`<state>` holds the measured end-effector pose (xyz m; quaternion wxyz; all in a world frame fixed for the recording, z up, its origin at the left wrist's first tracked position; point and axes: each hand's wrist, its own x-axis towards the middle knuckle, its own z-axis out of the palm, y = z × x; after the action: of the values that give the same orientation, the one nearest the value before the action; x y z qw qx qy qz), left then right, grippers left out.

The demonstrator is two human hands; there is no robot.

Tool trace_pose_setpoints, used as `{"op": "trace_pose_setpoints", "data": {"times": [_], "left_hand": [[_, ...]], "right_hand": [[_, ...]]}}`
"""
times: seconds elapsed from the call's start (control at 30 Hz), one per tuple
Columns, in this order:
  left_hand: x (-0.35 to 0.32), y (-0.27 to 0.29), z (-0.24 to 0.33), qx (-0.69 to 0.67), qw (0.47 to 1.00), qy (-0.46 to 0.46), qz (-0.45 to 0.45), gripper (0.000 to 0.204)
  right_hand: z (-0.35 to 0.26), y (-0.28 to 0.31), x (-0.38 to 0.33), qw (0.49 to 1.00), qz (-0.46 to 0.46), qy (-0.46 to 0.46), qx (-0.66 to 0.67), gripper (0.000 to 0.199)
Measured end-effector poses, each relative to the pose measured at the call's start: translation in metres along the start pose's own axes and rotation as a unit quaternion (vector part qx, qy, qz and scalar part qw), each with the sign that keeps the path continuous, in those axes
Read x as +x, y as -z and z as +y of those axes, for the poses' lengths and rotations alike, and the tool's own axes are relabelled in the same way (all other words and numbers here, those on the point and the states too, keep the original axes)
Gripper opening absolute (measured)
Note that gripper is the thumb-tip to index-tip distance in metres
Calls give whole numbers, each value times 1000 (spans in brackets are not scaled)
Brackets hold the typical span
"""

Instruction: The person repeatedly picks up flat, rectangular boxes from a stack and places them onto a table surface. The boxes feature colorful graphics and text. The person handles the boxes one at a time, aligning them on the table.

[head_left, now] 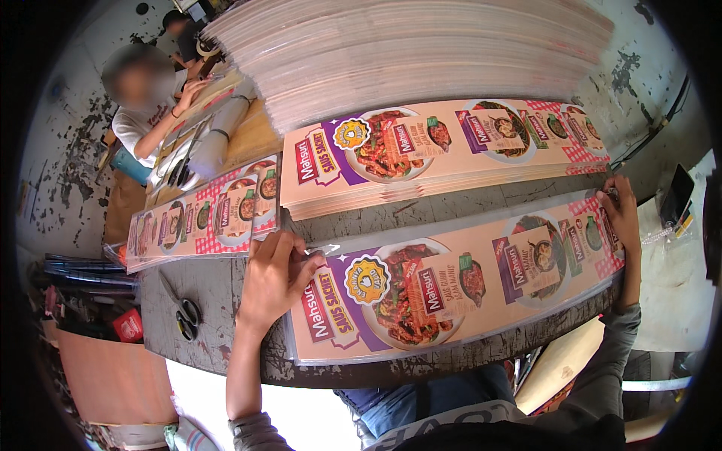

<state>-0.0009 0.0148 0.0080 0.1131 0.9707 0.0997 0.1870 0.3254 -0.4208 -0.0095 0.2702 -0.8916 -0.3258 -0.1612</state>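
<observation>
In front of me a long printed card strip [481, 259], peach with food pictures, lies inside a clear plastic sleeve [481, 216] whose loose film shows along the far edge. At the strip's left end my left hand [274, 282] is closed, thumb and fingers pinching the sleeve's upper corner. My right hand [620, 214] closes over the far right corner, its fingertips partly hidden. Just beyond lies a stack of matching printed cards [451, 146]. A further sleeved pile of printed strips [203, 214] sits to the left, reaching past the table's edge.
Black-handled scissors [182, 310] lie on the worn dark table [226, 289] at left. A tall pile of sleeved strips [421, 52] rises at the back. Another person [147, 113] works at a wooden table, with someone behind. A dark phone-like device [677, 195] stands far right.
</observation>
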Motion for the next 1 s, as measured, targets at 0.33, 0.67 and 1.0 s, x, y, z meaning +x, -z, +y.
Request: {"op": "trace_pose_setpoints", "data": {"times": [0.33,0.67,1.0], "left_hand": [[1,2,3,-6,1000,-4,-3,23],[1,3,3,4,1000,-12,3,23],[1,5,4,10,1000,-12,4,23]], "right_hand": [[-3,1,0,1000,-3,-11,5,16],[-5,1,0,1000,1,-2,17,17],[-6,2,1,1000,-9,-11,11,18]]}}
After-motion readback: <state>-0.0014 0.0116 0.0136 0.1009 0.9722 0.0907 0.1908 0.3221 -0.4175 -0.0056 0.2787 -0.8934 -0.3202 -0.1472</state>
